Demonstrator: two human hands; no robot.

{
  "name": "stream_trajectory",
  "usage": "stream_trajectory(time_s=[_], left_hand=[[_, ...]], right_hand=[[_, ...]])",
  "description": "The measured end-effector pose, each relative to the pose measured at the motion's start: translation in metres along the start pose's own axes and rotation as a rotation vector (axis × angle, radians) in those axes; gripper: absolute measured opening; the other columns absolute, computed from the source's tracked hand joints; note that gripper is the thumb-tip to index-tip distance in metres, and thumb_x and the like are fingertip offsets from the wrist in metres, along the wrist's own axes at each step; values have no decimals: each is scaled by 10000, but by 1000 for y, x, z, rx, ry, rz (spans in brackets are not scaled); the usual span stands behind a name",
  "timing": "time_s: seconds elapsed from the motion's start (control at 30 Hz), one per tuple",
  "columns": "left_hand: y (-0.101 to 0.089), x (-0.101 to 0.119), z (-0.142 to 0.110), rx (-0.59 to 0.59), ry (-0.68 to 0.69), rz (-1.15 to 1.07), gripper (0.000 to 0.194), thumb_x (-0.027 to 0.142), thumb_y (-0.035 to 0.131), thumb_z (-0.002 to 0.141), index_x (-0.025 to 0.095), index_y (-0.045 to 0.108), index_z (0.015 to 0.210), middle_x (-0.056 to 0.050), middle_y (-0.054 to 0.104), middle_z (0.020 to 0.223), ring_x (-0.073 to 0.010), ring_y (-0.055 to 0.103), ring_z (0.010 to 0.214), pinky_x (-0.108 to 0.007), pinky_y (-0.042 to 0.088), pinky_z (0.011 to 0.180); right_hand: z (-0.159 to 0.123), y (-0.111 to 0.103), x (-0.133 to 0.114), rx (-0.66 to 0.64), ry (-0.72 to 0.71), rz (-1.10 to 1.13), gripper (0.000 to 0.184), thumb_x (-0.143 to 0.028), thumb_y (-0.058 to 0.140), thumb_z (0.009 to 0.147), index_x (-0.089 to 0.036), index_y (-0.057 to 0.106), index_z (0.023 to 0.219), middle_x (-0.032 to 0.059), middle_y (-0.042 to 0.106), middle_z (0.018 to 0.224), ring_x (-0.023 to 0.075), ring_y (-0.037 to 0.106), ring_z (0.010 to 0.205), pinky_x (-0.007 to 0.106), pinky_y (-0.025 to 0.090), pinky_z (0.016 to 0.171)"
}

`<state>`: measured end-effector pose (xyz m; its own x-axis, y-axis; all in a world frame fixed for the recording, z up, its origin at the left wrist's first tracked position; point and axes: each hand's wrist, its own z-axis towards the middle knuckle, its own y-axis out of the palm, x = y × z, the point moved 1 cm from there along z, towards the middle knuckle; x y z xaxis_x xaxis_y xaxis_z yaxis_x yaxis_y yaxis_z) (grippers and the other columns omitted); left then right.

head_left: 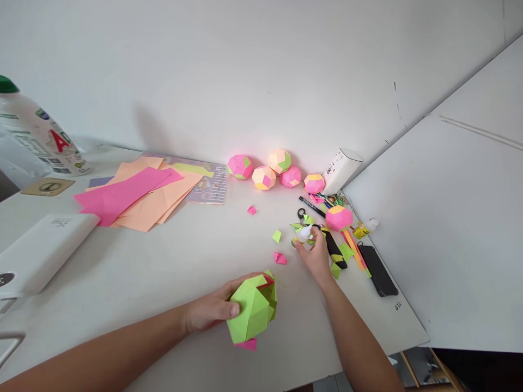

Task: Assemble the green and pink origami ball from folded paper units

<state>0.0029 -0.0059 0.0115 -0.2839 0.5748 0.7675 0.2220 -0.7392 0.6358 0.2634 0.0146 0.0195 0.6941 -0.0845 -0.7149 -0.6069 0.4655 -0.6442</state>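
My left hand (218, 305) grips a green and pink folded paper ball (249, 313), which has an opening on its right side. My right hand (316, 256) has its thumb and fingers closed round a small glue bottle (304, 234) with a white cap, low over the paper scraps. Small folded paper pieces lie to the left of my right hand: a green piece (277, 236), a pink piece (280, 258) and another pink piece (251, 209) farther back. Beside that hand are black-handled scissors (301, 213) and a black and yellow cutter (335, 250), partly hidden.
Several finished paper balls (240, 166) line the wall, and a pink and orange ball (339, 218) sits nearer. A white tube-like container (341, 170), another glue bottle (365, 228) and a black phone (378, 269) are right. Left are paper sheets (141, 193), a power bank (51, 250) and a large bottle (44, 136).
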Motion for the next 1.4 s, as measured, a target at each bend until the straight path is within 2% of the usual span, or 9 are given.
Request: stream_trajectory(time_s=[0.13,0.3,0.43,0.57,0.67,0.77,0.87,1.03,1.4], left_hand=[[2,1,1,-34,1,-1,762,473,727,686,184,446,1333,-130,577,1174,-306,552,1070,-399,441,880],[1,-4,2,-64,18,25,830,470,753,659,195,405,1360,-144,519,1236,-320,517,1117,-433,427,908],[-1,-8,1,-35,23,40,822,458,783,627,257,437,1345,-124,317,1431,-352,437,1217,-474,387,971],[-3,-11,-2,-7,38,135,826,473,794,598,292,465,1334,-74,132,1513,-392,309,1308,-509,325,1033],[-4,-14,-3,12,44,228,876,492,794,584,310,434,1361,-62,150,1513,-407,188,1361,-536,254,1072],[-4,-13,-3,5,39,245,884,511,787,583,328,424,1368,-54,162,1508,-403,188,1363,-540,241,1078],[-1,-10,-2,-26,56,247,852,515,780,598,332,440,1357,-58,174,1496,-390,217,1356,-532,243,1081],[-1,-7,-2,-38,73,322,867,521,775,608,308,425,1372,-72,177,1495,-380,85,1401,-530,135,1117],[-1,-11,-4,-18,11,262,919,493,797,586,323,383,1389,-71,135,1472,-393,244,1340,-511,287,1059]], right_hand=[[0,8,6,-60,-52,7,425,-409,589,773,-154,523,1106,138,590,1048,279,542,976,435,457,810],[-4,-9,-13,-204,-171,167,364,-383,553,837,-202,528,1152,99,596,1079,235,580,954,376,490,817],[-12,-30,-32,-238,-182,344,413,-365,663,784,-256,526,1158,76,550,1153,243,541,1062,377,468,883],[-19,-40,-40,-277,-101,445,346,-401,693,754,-247,542,1024,49,570,981,204,574,855,329,496,718],[-24,-42,-44,-269,-110,411,279,-407,657,783,-251,565,995,51,575,961,214,556,893,342,481,757],[-27,-42,-49,-268,-136,376,266,-382,677,761,-251,563,962,42,570,942,211,546,903,337,469,780],[-29,-41,-54,-269,-142,373,241,-364,685,748,-240,550,905,22,556,872,181,538,807,298,462,717],[-33,-39,-58,-298,-72,334,222,-373,684,741,-227,537,822,-6,505,749,151,478,668,249,394,561],[-37,-34,-61,-342,-36,320,222,-365,684,734,-224,533,814,-16,470,706,149,457,651,242,343,531]])
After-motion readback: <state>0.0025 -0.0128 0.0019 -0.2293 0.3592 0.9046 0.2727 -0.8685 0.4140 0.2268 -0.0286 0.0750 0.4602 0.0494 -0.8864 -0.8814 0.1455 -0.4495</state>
